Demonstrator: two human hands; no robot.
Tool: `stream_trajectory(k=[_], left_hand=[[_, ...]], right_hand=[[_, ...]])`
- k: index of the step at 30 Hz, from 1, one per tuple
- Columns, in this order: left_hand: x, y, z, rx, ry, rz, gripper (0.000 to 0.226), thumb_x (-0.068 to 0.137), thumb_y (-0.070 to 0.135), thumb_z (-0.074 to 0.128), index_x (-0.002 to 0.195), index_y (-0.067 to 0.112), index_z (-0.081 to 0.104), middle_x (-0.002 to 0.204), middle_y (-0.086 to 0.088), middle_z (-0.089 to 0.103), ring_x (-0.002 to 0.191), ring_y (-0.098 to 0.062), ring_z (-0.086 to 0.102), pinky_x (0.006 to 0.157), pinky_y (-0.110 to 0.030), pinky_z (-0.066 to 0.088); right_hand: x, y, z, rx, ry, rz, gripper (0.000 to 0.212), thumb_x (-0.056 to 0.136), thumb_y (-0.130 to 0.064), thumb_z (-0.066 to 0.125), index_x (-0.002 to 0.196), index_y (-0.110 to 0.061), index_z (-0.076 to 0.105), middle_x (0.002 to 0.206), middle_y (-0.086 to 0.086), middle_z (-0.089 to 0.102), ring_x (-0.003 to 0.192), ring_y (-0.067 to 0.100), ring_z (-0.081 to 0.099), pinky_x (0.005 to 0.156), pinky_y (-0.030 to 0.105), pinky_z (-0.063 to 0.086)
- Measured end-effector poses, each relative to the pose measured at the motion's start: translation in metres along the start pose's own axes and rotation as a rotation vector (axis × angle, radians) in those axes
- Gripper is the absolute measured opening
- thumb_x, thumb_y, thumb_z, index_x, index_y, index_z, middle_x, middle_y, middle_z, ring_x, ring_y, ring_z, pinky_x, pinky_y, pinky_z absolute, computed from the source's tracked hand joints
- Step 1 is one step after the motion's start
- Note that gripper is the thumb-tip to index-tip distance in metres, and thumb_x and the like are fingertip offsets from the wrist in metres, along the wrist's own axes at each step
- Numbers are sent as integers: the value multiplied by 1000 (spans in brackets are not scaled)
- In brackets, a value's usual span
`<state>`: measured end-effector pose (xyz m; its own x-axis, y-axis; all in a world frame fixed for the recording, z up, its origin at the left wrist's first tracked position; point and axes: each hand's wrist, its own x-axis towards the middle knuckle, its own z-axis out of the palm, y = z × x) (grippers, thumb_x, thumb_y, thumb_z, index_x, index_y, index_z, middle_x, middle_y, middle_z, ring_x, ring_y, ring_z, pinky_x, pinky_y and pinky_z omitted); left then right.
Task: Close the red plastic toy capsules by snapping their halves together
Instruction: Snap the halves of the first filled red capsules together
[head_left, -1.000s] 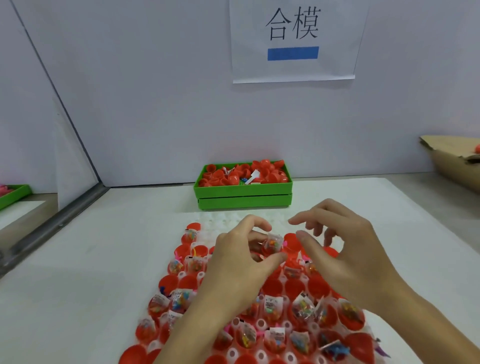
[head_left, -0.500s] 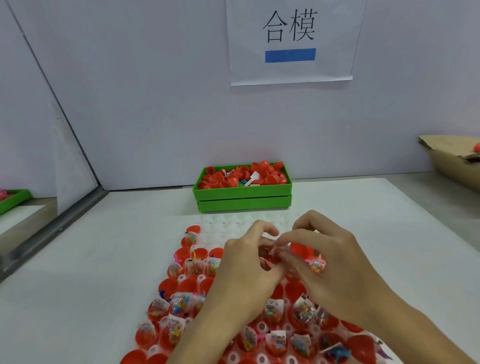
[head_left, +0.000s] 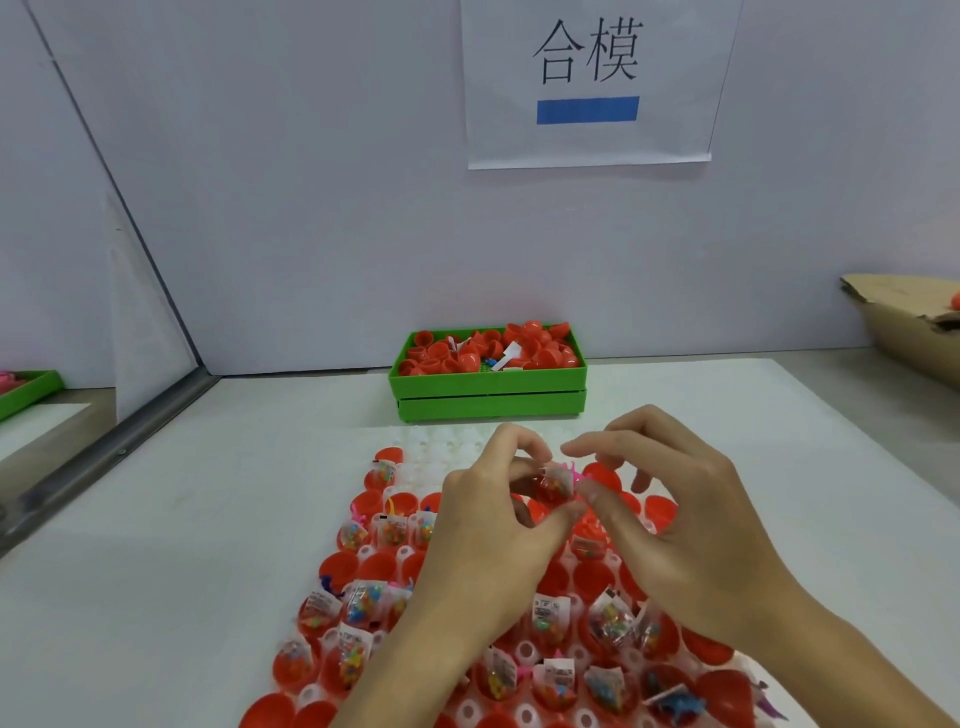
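While raised above a white tray (head_left: 395, 470) of red capsule halves (head_left: 340, 564): left hand (head_left: 483, 540) pinching a filled capsule half (head_left: 553, 486) between thumb and forefinger, right hand (head_left: 691, 525) beside it, fingers curled and parted, holding nothing.

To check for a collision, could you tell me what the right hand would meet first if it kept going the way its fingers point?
Probably the left hand and the capsule it pinches; the right hand points leftward at them, though depth is uncertain.
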<state>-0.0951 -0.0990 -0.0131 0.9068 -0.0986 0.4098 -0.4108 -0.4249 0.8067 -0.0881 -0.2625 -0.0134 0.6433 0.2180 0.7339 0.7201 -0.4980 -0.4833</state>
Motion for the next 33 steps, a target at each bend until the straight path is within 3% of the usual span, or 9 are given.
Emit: stream_trajectory(k=[5, 9, 14, 17, 20, 24, 28, 33], left_hand=[[0, 1, 0, 14, -15, 29, 29, 83, 24, 77, 92, 35, 51, 82, 15, 72, 49, -7, 52, 51, -18, 47], [0, 0, 1, 65, -1, 36, 24, 84, 29, 74, 89, 35, 51, 83, 14, 72, 59, -12, 64, 59, -29, 55], [-1, -1, 1, 84, 11, 48, 30, 81, 33, 78, 85, 37, 48, 82, 18, 69, 69, 1, 62, 59, -11, 45], [-1, -2, 2, 88, 11, 52, 31, 81, 35, 78, 86, 36, 48, 84, 19, 68, 68, -8, 63, 61, -19, 51], [-1, -3, 2, 97, -10, 45, 34, 80, 33, 79, 88, 38, 46, 84, 19, 70, 64, -6, 62, 63, -20, 54], [-1, -2, 3, 72, -37, 45, 35, 81, 24, 78, 91, 37, 46, 81, 21, 70, 51, -7, 55, 52, -13, 46], [-1, -2, 3, 68, -48, 40, 31, 81, 25, 79, 85, 33, 50, 77, 15, 70, 48, -5, 51, 52, -12, 42], [-1, -2, 2, 26, -56, 6, 28, 81, 26, 78, 85, 33, 51, 78, 12, 71, 47, -4, 50, 53, -15, 42]], right_hand=[[-1, 3, 1, 9, -22, 10, 17, 83, -15, 69, 95, -26, 75, 88, -8, 56, 82, 6, 57, 65, 7, 42], [-2, 4, 1, 13, -67, -3, 26, 83, -7, 72, 98, -28, 75, 90, -5, 55, 84, 9, 57, 68, 11, 45], [0, 3, -1, -24, -1, 44, 20, 83, -19, 68, 102, -25, 69, 87, -18, 58, 86, 2, 57, 70, 4, 40], [0, 5, -3, -41, -30, 71, 14, 84, -18, 73, 95, -26, 72, 82, -20, 61, 82, 4, 59, 71, 6, 40], [0, 5, -2, -92, -67, 54, 17, 81, -10, 78, 88, -25, 76, 78, -16, 64, 77, 4, 60, 68, 10, 43], [-1, 4, -3, -138, -83, 11, 11, 81, -11, 78, 86, -21, 76, 77, -15, 60, 73, 4, 57, 66, 14, 48], [-2, 6, -2, -192, -119, -39, 10, 86, -10, 72, 91, -16, 78, 79, -9, 62, 75, 8, 57, 63, 27, 52], [-1, 2, -8, -76, -99, 34, 16, 86, -26, 67, 98, -22, 76, 84, -15, 62, 80, 3, 59, 68, 12, 46]])
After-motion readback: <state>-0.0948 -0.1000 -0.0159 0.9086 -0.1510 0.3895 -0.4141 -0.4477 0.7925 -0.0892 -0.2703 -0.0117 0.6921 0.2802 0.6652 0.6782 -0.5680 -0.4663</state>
